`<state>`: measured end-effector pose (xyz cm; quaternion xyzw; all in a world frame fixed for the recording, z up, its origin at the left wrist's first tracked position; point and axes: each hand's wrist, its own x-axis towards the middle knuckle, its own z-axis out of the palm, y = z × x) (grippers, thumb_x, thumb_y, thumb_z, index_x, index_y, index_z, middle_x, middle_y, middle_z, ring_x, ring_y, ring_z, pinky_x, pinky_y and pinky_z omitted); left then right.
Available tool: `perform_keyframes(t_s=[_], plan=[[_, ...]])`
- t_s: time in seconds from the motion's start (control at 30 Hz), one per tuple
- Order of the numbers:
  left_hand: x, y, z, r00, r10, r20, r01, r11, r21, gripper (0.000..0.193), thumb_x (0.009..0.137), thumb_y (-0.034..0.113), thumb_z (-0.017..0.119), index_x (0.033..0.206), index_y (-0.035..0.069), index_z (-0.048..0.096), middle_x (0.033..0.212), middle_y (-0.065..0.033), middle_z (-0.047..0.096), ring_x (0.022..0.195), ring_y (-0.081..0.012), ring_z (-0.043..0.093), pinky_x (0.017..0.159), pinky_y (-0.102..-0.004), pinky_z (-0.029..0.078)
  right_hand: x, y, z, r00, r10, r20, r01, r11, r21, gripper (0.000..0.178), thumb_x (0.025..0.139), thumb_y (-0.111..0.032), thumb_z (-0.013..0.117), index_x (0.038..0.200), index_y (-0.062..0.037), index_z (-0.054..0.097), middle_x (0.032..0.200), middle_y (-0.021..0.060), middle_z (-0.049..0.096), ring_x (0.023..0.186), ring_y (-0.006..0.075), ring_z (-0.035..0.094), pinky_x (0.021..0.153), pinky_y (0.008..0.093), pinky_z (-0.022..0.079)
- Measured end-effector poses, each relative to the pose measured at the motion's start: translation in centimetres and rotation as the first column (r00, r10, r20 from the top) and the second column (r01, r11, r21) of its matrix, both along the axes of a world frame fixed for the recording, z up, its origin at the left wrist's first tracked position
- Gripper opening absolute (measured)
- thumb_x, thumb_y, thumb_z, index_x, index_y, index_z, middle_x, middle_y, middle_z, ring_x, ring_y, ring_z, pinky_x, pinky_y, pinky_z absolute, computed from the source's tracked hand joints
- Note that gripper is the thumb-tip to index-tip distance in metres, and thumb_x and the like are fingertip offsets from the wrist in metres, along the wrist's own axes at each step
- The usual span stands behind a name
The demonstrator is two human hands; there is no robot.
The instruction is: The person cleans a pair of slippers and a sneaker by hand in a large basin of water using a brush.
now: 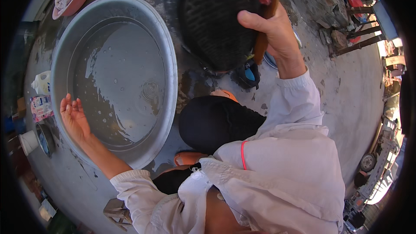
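Observation:
My right hand (pixel 277 34) is raised at the upper middle, wrapped round a long brown wooden board (pixel 261 45) with a notched edge, seen nearly edge-on. Its thumb sticks out in front of a large dark rounded thing (pixel 216 17) with a brick-like pattern; whether it touches that cannot be told. At the left, my left hand (pixel 75 117) is open over the rim of a big grey metal basin (pixel 167 60), fingers slightly curled and nothing in them. Murky water (pixel 117 73) with bubbles and a ring of ripples lies in the basin.
A pink tub (pixel 73 6) holding pale cloth stands beyond the basin. Left of it are a white bottle (pixel 42 82), a printed packet (pixel 41 107) and a bowl (pixel 45 140). A small wooden stool (pixel 116 211) stands lower left, rocks (pixel 336 39) at upper right.

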<state>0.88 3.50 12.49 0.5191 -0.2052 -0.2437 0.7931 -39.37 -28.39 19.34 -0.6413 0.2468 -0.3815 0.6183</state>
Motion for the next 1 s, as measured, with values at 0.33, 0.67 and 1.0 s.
perform_keyframes(t_s=[0.33, 0.67, 1.0], plan=[[0.2, -1.6, -0.6, 0.996, 0.069, -0.059, -0.063, 0.993, 0.097, 0.022, 0.085, 0.002, 0.047, 0.107, 0.0, 0.047, 0.11, -0.0138, 0.054, 0.083, -0.0153, 0.052, 0.086, -0.0337, 0.045, -20.3, 3.9, -13.7, 0.221, -0.633, -0.742, 0.624, 0.677, -0.391, 0.057, 0.061, -0.028, 0.079, 0.097, 0.0011, 0.045, 0.087, 0.0132, 0.056, 0.078, 0.0264, 0.057, 0.073, 0.034, 0.044], [0.5, -2.5, -1.8, 0.994, 0.067, -0.091, -0.05, 0.983, 0.177, 0.02, 0.085, 0.001, 0.046, 0.105, 0.0, 0.049, 0.109, -0.0127, 0.054, 0.082, -0.0149, 0.053, 0.084, -0.0318, 0.047, -15.2, 5.3, -22.6, -0.273, -0.531, -0.802, 0.241, 0.769, -0.592, 0.064, 0.06, -0.05, 0.073, 0.094, -0.0017, 0.046, 0.1, 0.012, 0.05, 0.102, 0.0323, 0.044, 0.079, 0.0467, 0.038], [0.2, -3.3, -2.7, 0.983, 0.111, -0.145, -0.079, 0.974, 0.211, 0.02, 0.086, 0.003, 0.047, 0.105, 0.0, 0.049, 0.11, -0.0116, 0.054, 0.085, -0.0144, 0.052, 0.085, -0.0311, 0.046, -15.6, 6.5, -25.7, 0.105, -0.657, -0.747, 0.261, 0.743, -0.617, 0.054, 0.062, -0.025, 0.076, 0.103, -0.0042, 0.047, 0.105, 0.0108, 0.046, 0.098, 0.0325, 0.043, 0.078, 0.0441, 0.036]])
